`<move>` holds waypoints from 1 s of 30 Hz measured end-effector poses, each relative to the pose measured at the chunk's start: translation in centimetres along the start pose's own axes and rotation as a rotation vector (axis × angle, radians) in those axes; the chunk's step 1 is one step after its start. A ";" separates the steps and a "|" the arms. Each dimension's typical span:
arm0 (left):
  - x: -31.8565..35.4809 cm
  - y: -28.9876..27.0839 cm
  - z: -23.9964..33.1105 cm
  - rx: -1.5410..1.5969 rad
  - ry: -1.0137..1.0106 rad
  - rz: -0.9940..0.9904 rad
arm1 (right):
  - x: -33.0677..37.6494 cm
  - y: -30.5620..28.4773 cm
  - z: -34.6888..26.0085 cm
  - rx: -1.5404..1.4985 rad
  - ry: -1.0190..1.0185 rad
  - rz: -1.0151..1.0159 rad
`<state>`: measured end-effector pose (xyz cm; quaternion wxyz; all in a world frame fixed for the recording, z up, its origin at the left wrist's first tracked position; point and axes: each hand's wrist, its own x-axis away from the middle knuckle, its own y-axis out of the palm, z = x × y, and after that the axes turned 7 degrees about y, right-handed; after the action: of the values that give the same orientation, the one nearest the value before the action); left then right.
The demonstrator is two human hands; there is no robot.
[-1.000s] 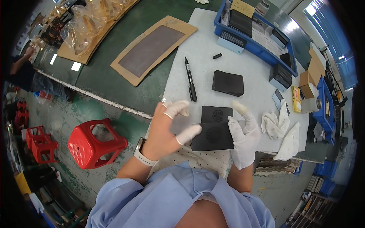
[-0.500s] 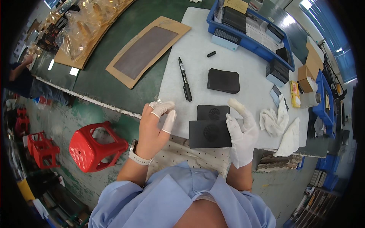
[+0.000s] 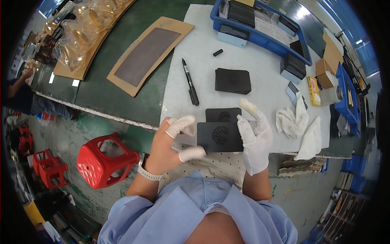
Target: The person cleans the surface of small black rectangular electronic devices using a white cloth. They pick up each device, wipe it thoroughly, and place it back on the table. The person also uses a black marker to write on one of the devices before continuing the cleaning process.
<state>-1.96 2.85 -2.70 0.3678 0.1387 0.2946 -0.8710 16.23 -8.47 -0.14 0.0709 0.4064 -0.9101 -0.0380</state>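
A black card [image 3: 219, 137] with a round embossed pattern is pinched along its right edge by my right hand [image 3: 255, 140], which wears a white glove. Beyond it, partly covered, lies a second black card [image 3: 223, 115] with a similar pattern. My left hand [image 3: 170, 142] has white finger covers on the thumb and fingertips. Its thumb and fingers are apart beside the held card's left edge, the thumb by the lower left corner. Farther out on the white sheet sits a stack of black cards [image 3: 233, 81]. An uncapped black pen [image 3: 189, 83] lies left of the stack, its cap [image 3: 218, 53] separate.
A blue tray [image 3: 260, 34] holding dark packs stands at the back right. White cloths [image 3: 293, 122] and a yellow box [image 3: 313, 90] lie to the right. A brown board with a grey panel [image 3: 148, 53] is at the left. Red stools [image 3: 95, 160] stand on the floor.
My left hand has moved right, up to the held card's left edge, its thumb swinging down. The view has shifted slightly. My right hand keeps its hold on the card.
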 end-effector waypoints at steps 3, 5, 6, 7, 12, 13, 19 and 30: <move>-0.4 0.3 0.7 -0.010 0.020 -0.061 | 0.0 -0.3 0.2 0.029 -0.008 -0.032; -0.2 0.6 0.5 -0.050 0.031 -0.074 | 0.1 -0.4 0.2 0.011 0.014 -0.056; -0.2 0.6 0.4 -0.049 0.021 -0.087 | 0.1 -0.2 0.1 -0.026 0.030 -0.057; -0.2 0.7 0.4 -0.049 0.010 -0.100 | 0.2 -0.2 0.1 -0.044 0.038 -0.060; 0.0 0.9 0.0 -0.023 0.015 -0.096 | 0.1 0.2 0.2 -0.093 0.031 -0.022; 0.1 0.9 -0.1 -0.001 0.008 -0.097 | 0.1 0.2 0.1 -0.111 0.034 -0.014; 0.0 0.8 -0.2 0.103 -0.016 -0.085 | -0.1 -1.1 0.3 -0.174 0.085 -0.119; -0.2 0.6 -0.4 0.042 0.008 -0.036 | -0.2 -1.9 0.1 -0.211 0.136 -0.144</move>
<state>-1.35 2.85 -3.16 0.3481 0.1444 0.2802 -0.8829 17.76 -9.54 -0.52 0.1721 0.4627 -0.8625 -0.1110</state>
